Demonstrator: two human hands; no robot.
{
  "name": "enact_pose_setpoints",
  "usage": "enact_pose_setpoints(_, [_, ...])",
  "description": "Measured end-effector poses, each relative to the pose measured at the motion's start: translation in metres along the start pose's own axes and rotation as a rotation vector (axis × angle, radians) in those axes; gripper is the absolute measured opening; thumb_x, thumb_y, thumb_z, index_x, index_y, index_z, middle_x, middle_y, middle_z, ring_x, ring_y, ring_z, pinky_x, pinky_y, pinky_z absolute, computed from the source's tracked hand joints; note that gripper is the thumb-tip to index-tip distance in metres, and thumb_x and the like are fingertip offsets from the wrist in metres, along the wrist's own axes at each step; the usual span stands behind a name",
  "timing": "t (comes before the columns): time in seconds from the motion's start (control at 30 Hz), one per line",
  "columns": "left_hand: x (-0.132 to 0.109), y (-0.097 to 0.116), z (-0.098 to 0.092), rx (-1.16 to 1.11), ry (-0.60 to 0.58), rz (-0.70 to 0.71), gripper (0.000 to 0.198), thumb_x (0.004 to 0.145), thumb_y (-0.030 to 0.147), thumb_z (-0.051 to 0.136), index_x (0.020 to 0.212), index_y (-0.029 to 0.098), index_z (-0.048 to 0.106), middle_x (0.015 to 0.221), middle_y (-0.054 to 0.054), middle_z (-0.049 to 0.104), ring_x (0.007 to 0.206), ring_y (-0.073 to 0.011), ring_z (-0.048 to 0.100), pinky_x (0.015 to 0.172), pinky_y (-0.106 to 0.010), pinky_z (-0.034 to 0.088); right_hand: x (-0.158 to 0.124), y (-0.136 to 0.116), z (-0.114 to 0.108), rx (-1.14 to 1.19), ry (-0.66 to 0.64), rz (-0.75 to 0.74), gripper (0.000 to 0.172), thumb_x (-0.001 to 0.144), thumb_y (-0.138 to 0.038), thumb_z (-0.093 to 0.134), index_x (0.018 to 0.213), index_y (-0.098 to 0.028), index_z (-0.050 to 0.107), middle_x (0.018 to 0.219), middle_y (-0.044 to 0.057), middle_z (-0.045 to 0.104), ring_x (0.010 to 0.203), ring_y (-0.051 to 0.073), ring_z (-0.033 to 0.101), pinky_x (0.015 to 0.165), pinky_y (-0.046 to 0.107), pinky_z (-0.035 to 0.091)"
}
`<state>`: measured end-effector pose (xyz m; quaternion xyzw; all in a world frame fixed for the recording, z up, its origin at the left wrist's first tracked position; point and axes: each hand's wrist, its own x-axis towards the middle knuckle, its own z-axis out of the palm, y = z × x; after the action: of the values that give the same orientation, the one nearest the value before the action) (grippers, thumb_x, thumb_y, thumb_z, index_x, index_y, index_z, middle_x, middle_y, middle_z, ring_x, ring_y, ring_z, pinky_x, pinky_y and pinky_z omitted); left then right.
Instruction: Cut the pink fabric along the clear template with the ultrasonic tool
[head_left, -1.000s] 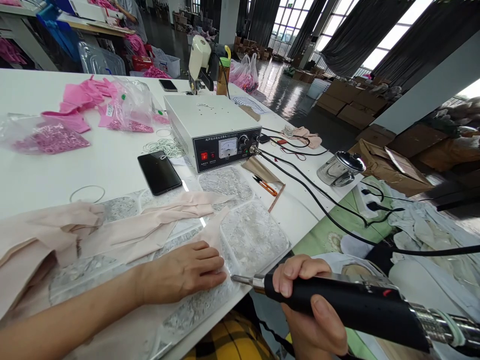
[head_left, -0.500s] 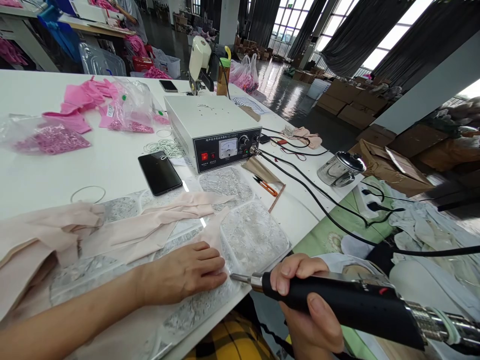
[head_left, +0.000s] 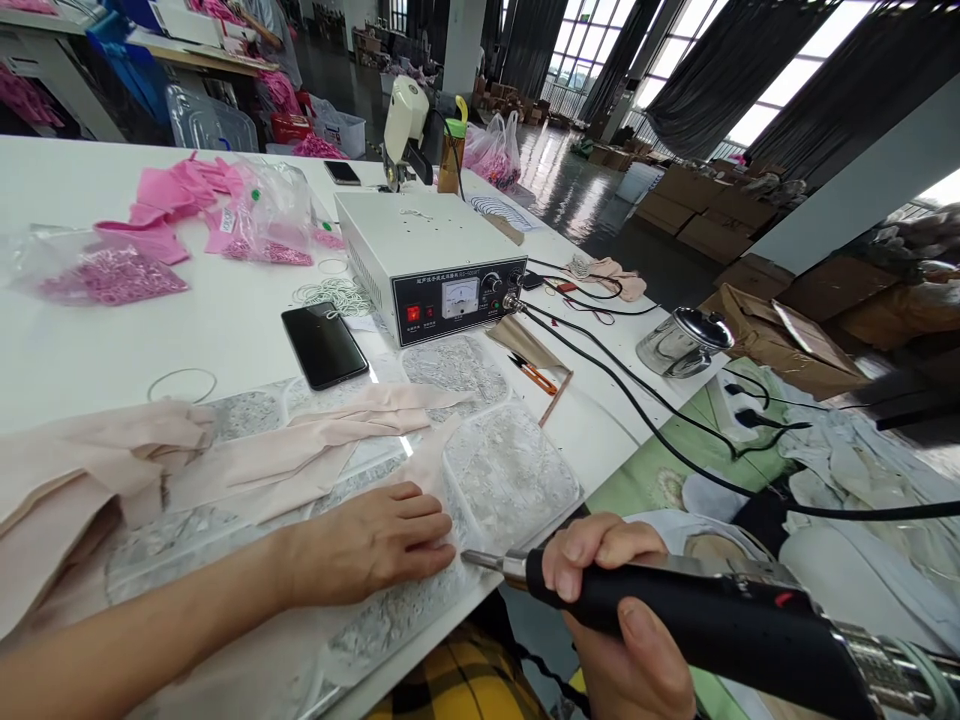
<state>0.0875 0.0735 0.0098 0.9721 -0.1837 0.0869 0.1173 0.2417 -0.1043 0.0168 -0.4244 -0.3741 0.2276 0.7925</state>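
Observation:
My left hand (head_left: 379,545) presses down on a strip of pale pink fabric (head_left: 319,445), its fingers bent and held together on the cloth. Part of the cloth under the palm is hidden. My right hand (head_left: 619,600) is wrapped round the black body of a handheld ultrasonic welding gun (head_left: 720,615). The gun's thin metal tip points left and sits close beside the fingertips of my left hand, at the front edge of a grey marbled mat (head_left: 510,470). I cannot tell whether the tip touches the cloth.
A welder control box (head_left: 457,300) with a lit red switch stands behind the mat. Near it are a phone (head_left: 324,345), orange thread snips (head_left: 534,373) and a glass mug (head_left: 682,342). A black cable (head_left: 660,432) runs across the right side. Bags of pink pieces (head_left: 112,270) lie left.
The view has shifted very slightly. Both hands keep almost the same place, and the welding gun's tip stays beside my left fingertips.

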Motion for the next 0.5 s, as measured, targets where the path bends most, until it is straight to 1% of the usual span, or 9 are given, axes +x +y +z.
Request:
enact_pose_setpoints(0.1, [-0.0003, -0.0002, 0.0006, -0.006, 0.008, 0.0, 0.024, 0.1, 0.005, 0.038, 0.112, 0.012, 0.058, 0.092, -0.008, 0.061, 0.084, -0.019, 0.053, 0.081, -0.033, 0.041, -0.0016, 0.0003, 0.0, -0.017, -0.019, 0.011, 0.014, 0.083, -0.036, 0.057, 0.091, -0.025, 0.058, 0.08, 0.0, 0.057, 0.055, 0.012, 0.055, 0.05, 0.029, 0.05])
enact_pose_setpoints(0.23, [-0.0005, -0.0002, 0.0009, -0.011, 0.004, 0.001, 0.023, 0.1, 0.006, 0.039, 0.113, 0.012, 0.057, 0.094, -0.008, 0.062, 0.085, -0.019, 0.053, 0.081, -0.033, 0.041, -0.0038, 0.0009, -0.0005, -0.051, -0.03, 0.018, 0.011, 0.084, -0.035, 0.057, 0.09, -0.026, 0.057, 0.08, 0.0, 0.057, 0.057, 0.014, 0.056, 0.052, 0.031, 0.05])
enact_pose_setpoints(0.37, [0.0, 0.0, 0.0, -0.01, 0.01, -0.013, 0.024, 0.1, 0.007, 0.039, 0.113, 0.013, 0.058, 0.094, -0.008, 0.062, 0.084, -0.0188, 0.054, 0.081, -0.034, 0.043, -0.0047, -0.0018, 0.0006, -0.069, -0.041, 0.071, 0.01, 0.085, -0.035, 0.056, 0.09, -0.027, 0.057, 0.081, 0.0, 0.057, 0.058, 0.014, 0.056, 0.054, 0.033, 0.05])
enact_pose_setpoints(0.5, [0.0009, -0.0007, -0.0015, -0.008, 0.022, 0.001, 0.024, 0.101, 0.008, 0.037, 0.111, 0.012, 0.059, 0.096, -0.01, 0.063, 0.085, -0.0196, 0.056, 0.081, -0.035, 0.044, -0.0042, -0.0024, 0.0011, -0.07, -0.018, 0.035, 0.012, 0.084, -0.036, 0.055, 0.092, -0.027, 0.057, 0.081, 0.001, 0.057, 0.056, 0.015, 0.055, 0.052, 0.034, 0.049])
